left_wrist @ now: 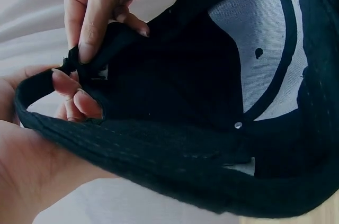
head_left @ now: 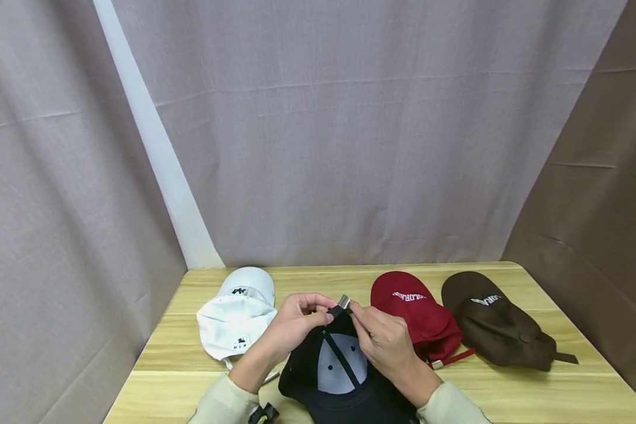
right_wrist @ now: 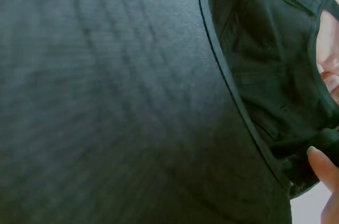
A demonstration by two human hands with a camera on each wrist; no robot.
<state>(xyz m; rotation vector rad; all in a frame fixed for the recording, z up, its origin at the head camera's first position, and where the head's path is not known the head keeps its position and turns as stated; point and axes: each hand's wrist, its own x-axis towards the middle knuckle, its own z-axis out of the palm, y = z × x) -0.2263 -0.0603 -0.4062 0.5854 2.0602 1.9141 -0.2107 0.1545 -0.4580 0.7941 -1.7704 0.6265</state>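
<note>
A black baseball cap (head_left: 344,394) is held up at the table's front, its inside and pale front lining facing me. My left hand (head_left: 300,318) pinches the cap's back strap (left_wrist: 32,94) between thumb and fingers. On the other side of the metal buckle (head_left: 344,301), my right hand (head_left: 387,341) grips the strap end and the cap's back edge. In the left wrist view the strap loops across the back opening, with fingers of a hand showing through it. The black brim (right_wrist: 132,97) fills most of the right wrist view, with the right thumb at the lower right.
A white cap (head_left: 233,321) lies at the left, partly behind the left forearm. To the right are a red cap (head_left: 410,312) with its strap sticking out and a dark brown cap (head_left: 498,324). All lie on a wooden table (head_left: 159,377). Grey curtains (head_left: 350,147) hang behind.
</note>
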